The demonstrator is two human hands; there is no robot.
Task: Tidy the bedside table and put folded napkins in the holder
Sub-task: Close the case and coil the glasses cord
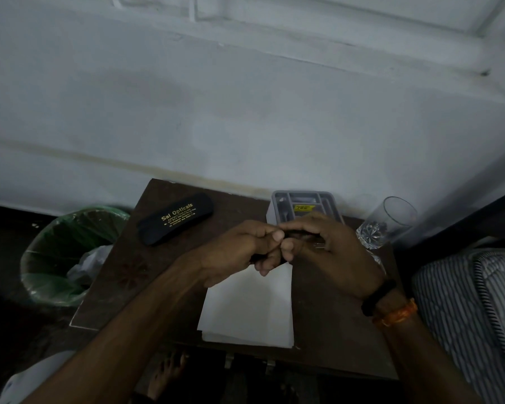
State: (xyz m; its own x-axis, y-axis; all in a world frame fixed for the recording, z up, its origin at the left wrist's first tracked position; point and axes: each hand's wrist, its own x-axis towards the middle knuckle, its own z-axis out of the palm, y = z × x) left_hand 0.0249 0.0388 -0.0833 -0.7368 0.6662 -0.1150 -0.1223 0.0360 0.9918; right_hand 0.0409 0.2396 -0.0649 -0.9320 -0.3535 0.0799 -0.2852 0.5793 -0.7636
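- A small dark object (pixel 286 235), too hidden to be named, is pinched by the left hand (pixel 239 252) and the right hand (pixel 330 246) together.
- White napkins (pixel 251 304) are laid flat on the table (pixel 123 258), below the hands.
- The grey holder (pixel 301 207) is placed at the table's far edge.

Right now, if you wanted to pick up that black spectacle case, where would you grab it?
Probably across its narrow width near the middle, coming down from above. The spectacle case lies flat on the bedside table, long and slim, angled with its far end to the right, and both long sides are free of other things.
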